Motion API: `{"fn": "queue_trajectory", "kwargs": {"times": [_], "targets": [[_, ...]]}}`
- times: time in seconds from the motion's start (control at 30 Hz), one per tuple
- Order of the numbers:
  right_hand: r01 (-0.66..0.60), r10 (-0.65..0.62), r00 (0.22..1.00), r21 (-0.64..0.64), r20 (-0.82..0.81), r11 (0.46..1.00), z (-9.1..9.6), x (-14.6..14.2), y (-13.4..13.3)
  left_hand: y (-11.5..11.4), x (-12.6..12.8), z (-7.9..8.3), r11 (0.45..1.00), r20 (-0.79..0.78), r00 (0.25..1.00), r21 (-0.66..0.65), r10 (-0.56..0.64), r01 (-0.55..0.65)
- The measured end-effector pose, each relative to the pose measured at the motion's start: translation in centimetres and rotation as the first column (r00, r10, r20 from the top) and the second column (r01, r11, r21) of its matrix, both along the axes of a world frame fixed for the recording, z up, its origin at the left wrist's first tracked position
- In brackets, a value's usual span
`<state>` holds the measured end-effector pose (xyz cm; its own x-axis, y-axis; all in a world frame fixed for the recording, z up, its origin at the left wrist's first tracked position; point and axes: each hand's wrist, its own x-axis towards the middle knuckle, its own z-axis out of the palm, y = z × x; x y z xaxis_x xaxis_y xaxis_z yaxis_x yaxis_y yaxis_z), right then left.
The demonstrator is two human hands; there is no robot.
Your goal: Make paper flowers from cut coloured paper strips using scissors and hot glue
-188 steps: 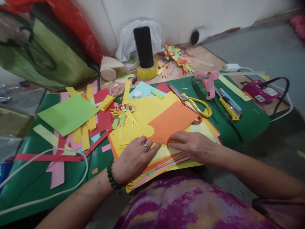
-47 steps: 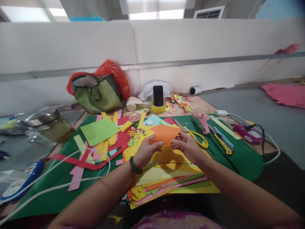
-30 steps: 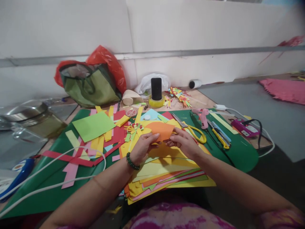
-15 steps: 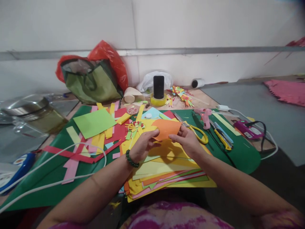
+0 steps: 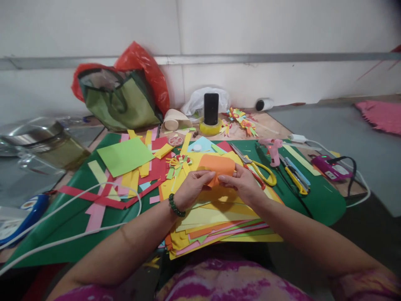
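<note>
Mat, two hands, one orange sheet, maybe folded

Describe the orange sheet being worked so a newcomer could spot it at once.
Start at the green mat, then the stack of coloured paper at its near edge. Just above it, the left hand and right hand pinch an orange sheet: the only one lifted and curled, not lying flat.
</note>
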<state>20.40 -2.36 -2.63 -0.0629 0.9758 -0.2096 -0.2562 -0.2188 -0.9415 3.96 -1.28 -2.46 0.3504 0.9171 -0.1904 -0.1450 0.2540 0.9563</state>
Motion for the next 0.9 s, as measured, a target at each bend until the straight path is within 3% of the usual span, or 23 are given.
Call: {"fn": "queue_trajectory", "kwargs": {"times": [0.47,0.7,0.9], "targets": [[-0.020,0.014,0.998,0.098,0.056,0.995,-0.06,-0.04,0.10,-0.13,0.23,0.85,1.000,-0.056,0.998,0.013,0.020,-0.020],[-0.038,0.030,0.997,0.123,0.072,0.992,0.03,-0.36,-0.14,-0.03,0.06,0.59,0.994,-0.113,0.994,0.110,0.006,0.006],[-0.046,0.032,0.994,0.132,0.101,0.990,0.17,-0.34,-0.25,0.07,0.20,0.36,0.997,-0.123,0.991,0.061,0.044,-0.036]]}}
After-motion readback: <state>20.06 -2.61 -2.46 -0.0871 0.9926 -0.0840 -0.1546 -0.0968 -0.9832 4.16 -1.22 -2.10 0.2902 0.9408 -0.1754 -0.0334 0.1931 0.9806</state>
